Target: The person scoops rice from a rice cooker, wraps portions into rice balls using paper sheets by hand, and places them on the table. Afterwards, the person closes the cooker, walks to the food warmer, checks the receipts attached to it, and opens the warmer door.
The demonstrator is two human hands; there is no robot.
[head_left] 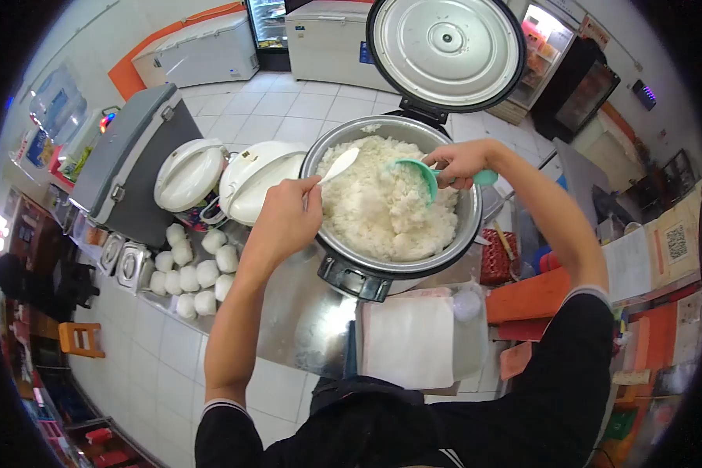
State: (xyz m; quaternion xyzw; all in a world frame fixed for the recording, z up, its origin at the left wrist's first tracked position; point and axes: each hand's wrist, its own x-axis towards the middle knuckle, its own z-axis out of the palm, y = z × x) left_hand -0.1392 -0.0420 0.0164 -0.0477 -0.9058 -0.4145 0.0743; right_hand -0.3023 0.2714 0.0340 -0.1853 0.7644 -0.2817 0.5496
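A large round cooker [356, 272] with its lid [447, 48] raised holds a heap of white rice [366, 210]. My left hand [292, 204] is closed on the handle of a white paddle [340, 164], whose blade lies over the left part of the rice. At the right side of the pot my right hand [462, 164] grips a green scoop [423, 175] by its handle; the scoop's bowl is tilted at the rice, near the upper right of the heap.
Two white lidded containers [187, 175] and a grey cooler box [136, 160] stand left of the cooker. Several white wrapped bundles [207, 273] sit on the steel table [296, 320]. White cloths [408, 335] lie in front, with a red basket [498, 257] at right.
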